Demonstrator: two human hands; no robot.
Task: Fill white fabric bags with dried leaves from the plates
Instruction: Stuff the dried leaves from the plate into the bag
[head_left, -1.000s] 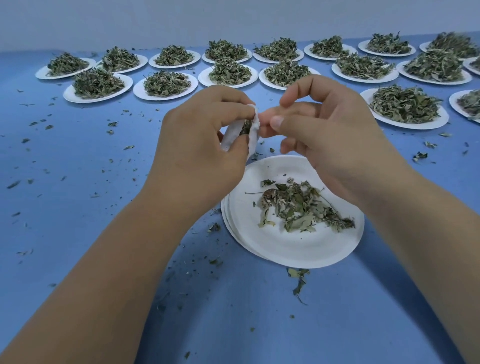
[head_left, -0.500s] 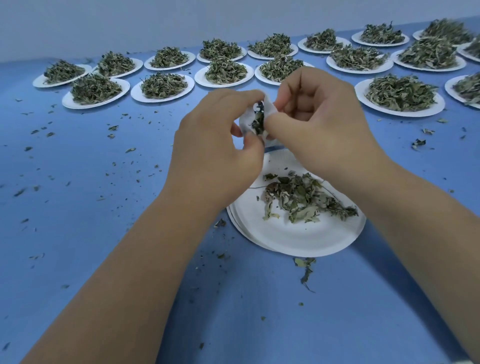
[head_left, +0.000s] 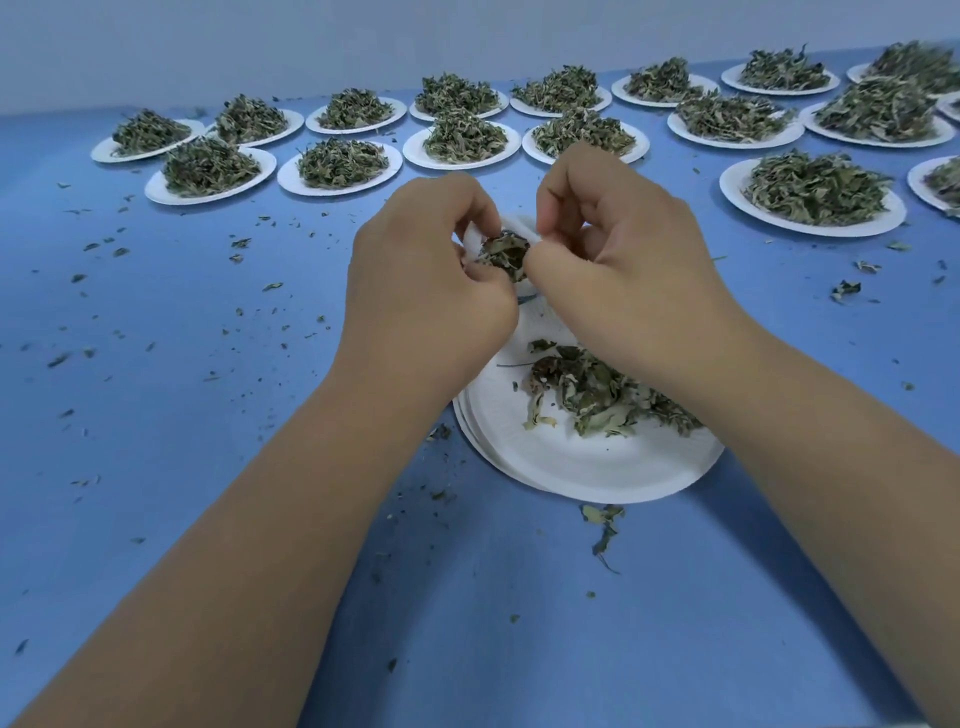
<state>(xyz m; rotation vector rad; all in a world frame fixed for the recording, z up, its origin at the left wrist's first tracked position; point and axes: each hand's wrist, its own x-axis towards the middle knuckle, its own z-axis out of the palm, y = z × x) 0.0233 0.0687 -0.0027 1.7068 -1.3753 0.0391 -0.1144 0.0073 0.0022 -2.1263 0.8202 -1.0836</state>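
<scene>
Centre of frame, above near plate (head_left: 571, 467): white fabric bag (head_left: 513, 226) pinched at rim by left hand (head_left: 426, 280) and right hand (head_left: 618, 260), fingers curled on cloth. Dried leaves (head_left: 504, 254) inside. Bag probably soft, floppy, light; leaves brittle, so hold hem, don't squeeze.

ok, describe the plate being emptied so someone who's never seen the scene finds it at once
Rows of white plates heaped with leaves line the far side of the blue table. The plate you want sits alone nearer the camera, below the left hand and right hand pinching the bag. Unlike the rest, it holds only a thin scatter of leaves and tops a small stack.
</scene>
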